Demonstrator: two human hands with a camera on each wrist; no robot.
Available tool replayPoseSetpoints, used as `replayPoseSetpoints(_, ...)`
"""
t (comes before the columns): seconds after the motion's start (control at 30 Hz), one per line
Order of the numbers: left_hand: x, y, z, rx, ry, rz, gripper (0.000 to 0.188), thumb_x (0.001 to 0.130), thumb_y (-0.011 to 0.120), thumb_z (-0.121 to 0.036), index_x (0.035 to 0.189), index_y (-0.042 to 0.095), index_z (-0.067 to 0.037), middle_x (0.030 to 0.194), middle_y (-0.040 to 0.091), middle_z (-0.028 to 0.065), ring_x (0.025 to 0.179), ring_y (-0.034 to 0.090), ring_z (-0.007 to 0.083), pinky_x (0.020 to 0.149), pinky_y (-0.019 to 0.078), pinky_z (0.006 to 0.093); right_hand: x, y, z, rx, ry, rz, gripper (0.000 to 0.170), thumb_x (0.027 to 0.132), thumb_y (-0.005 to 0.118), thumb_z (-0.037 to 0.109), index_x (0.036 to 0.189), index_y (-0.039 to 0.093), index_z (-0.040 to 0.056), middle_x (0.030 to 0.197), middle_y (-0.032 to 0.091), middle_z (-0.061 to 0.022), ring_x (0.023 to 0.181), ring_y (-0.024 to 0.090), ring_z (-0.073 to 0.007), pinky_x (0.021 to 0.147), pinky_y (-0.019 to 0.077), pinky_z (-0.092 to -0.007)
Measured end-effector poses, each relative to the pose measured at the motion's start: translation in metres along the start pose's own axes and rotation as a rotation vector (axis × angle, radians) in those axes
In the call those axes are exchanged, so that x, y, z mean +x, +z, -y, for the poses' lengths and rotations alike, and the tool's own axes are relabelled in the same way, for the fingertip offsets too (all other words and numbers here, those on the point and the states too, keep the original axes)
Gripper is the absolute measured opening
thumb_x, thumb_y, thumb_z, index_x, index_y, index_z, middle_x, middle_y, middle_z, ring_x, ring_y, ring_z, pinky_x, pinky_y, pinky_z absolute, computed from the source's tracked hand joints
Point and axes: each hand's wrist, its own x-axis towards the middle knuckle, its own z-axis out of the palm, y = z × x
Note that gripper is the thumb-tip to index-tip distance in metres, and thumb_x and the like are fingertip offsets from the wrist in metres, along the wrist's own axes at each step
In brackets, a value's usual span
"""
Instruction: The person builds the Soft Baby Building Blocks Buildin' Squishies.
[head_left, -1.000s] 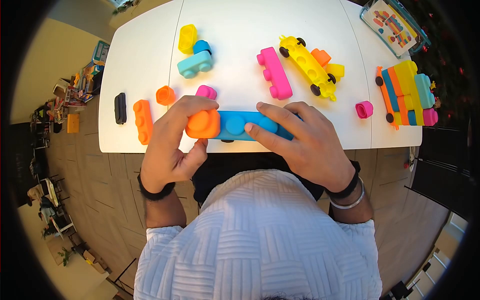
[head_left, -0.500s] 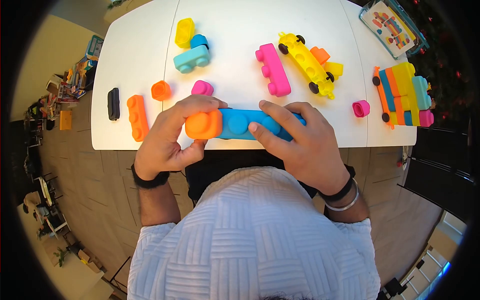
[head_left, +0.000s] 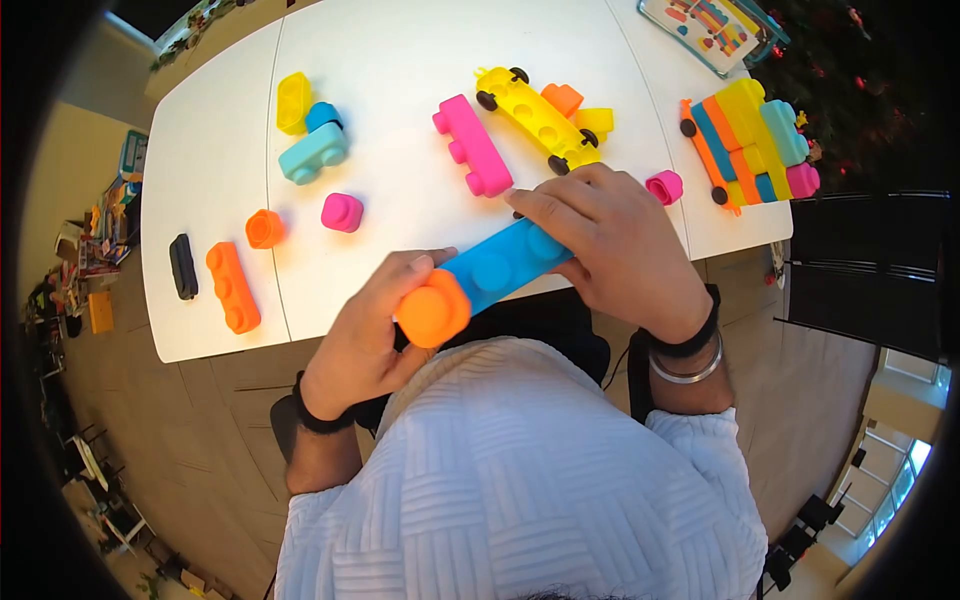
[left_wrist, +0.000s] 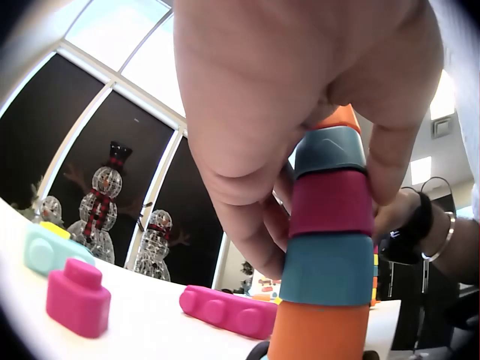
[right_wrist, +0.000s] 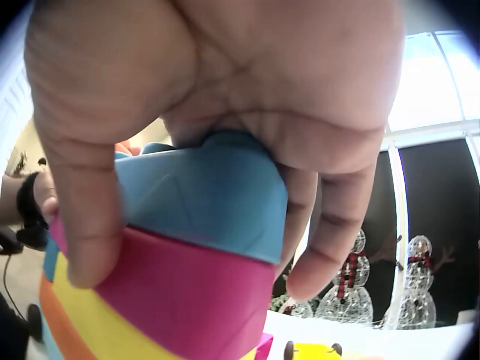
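A left hand (head_left: 375, 335) and a right hand (head_left: 620, 240) grip a block stack (left_wrist: 327, 270) between them, at the near edge of a white bench (head_left: 390, 100); the left hand holds the end topped by an orange block (head_left: 433, 310), thumb and fingers on opposite sides; the right hand straddles the other end of a long blue block (head_left: 505, 265), which lies over a pink layer (right_wrist: 187, 289) in the right wrist view; the stack slants, its orange end nearer the person's body.

Beyond the hands lie a long pink block (head_left: 472, 147) and a yellow wheeled base (head_left: 530, 112); a small pink block (head_left: 343, 212) sits beyond the left hand; farther left are a small orange block (head_left: 265, 229), a long orange block (head_left: 233, 288) and a black piece (head_left: 183, 267); on the right stands a second, many-coloured stack (head_left: 755, 145), well apart from the held one.
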Motion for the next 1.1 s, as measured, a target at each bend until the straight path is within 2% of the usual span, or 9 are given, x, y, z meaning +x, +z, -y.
replayPoseSetpoints(0.07,-0.006,0.012,-0.001,-0.018,-0.026,-0.022,0.097,0.093,0.082,0.001,0.172,0.027,-0.008,0.150,0.064,0.0294,0.128,0.071,0.0460,0.109,0.0565,0.0482,-0.001,-0.005,-0.007,-0.048,0.044,0.036,0.064,0.073,0.090,0.005,0.134,0.072,0.0154,0.120,0.075,-0.0042,0.109,0.071,-0.0316,0.090,0.0588,-0.0443)
replayPoseSetpoints(0.13,-0.007,0.015,0.000,-0.034,-0.226,-0.025,0.101,0.092,0.084,-0.001,0.174,0.026,-0.006,0.147,0.068,0.0268,0.127,0.073,0.0428,0.111,0.0564,0.0472,-0.001,-0.010,-0.015,-0.014,0.052,0.093,0.060,0.069,0.091,0.004,0.126,0.074,0.0145,0.118,0.075,-0.0040,0.111,0.071,-0.0315,0.089,0.0591,-0.0438)
replayPoseSetpoints(0.27,-0.016,-0.001,-0.002,0.063,-0.256,-0.023,0.099,0.092,0.085,-0.003,0.174,0.031,-0.004,0.139,0.074,0.0229,0.126,0.074,0.0397,0.111,0.0567,0.0466,-0.009,-0.024,-0.030,0.037,-0.008,0.066,0.056,0.072,0.094,0.009,0.124,0.072,0.0159,0.111,0.073,-0.0045,0.105,0.070,-0.0304,0.082,0.0583,-0.0429)
replayPoseSetpoints(0.4,-0.029,-0.014,-0.006,0.082,-0.346,-0.096,0.090,0.092,0.087,-0.005,0.169,0.041,-0.004,0.132,0.078,0.0196,0.122,0.076,0.0367,0.110,0.0573,0.0452,-0.019,-0.054,-0.047,0.034,0.044,-0.140,0.054,0.069,0.096,0.006,0.118,0.073,0.0122,0.115,0.077,-0.0074,0.110,0.074,-0.0343,0.087,0.0603,-0.0430)
replayPoseSetpoints(0.5,-0.028,-0.021,-0.008,0.117,-0.371,-0.094,0.089,0.093,0.085,-0.004,0.170,0.040,-0.005,0.134,0.077,0.0196,0.120,0.077,0.0346,0.110,0.0574,0.0474,-0.025,-0.076,-0.064,0.000,0.175,-0.318,0.056,0.071,0.099,0.007,0.120,0.073,0.0087,0.113,0.078,-0.0112,0.103,0.076,-0.0347,0.086,0.0605,-0.0409)
replayPoseSetpoints(0.57,-0.025,-0.021,-0.008,0.138,-0.355,-0.103,0.087,0.093,0.085,-0.004,0.168,0.043,-0.004,0.133,0.078,0.0194,0.119,0.077,0.0343,0.107,0.0581,0.0469,-0.025,-0.085,-0.085,-0.060,0.389,-0.474,0.057,0.073,0.101,0.011,0.122,0.072,0.0053,0.110,0.078,-0.0149,0.098,0.077,-0.0354,0.085,0.0603,-0.0396)
replayPoseSetpoints(0.67,-0.026,-0.019,-0.006,0.142,-0.327,-0.097,0.084,0.093,0.086,-0.005,0.167,0.046,-0.004,0.131,0.078,0.0192,0.118,0.077,0.0343,0.106,0.0586,0.0463,-0.022,-0.088,-0.123,-0.174,0.535,-0.508,0.058,0.073,0.102,0.013,0.121,0.071,0.0040,0.106,0.078,-0.0167,0.094,0.077,-0.0355,0.083,0.0602,-0.0407)
replayPoseSetpoints(0.83,-0.029,-0.022,-0.005,0.174,-0.319,-0.105,0.079,0.092,0.086,-0.005,0.163,0.051,-0.003,0.129,0.079,0.0188,0.116,0.077,0.0345,0.105,0.0587,0.0449,-0.017,-0.075,-0.169,-0.221,0.775,-0.375,0.059,0.073,0.100,0.020,0.121,0.069,0.0042,0.111,0.079,-0.0203,0.102,0.078,-0.0414,0.088,0.0602,-0.0466)
replayPoseSetpoints(1.1,-0.029,-0.025,-0.004,0.212,-0.324,-0.078,0.076,0.092,0.086,-0.007,0.161,0.054,-0.003,0.130,0.079,0.0195,0.116,0.077,0.0340,0.105,0.0589,0.0440,-0.008,-0.045,-0.186,-0.089,0.802,-0.356,0.066,0.078,0.097,0.026,0.133,0.068,0.0025,0.117,0.080,-0.0249,0.108,0.078,-0.0419,0.095,0.0620,-0.0467)
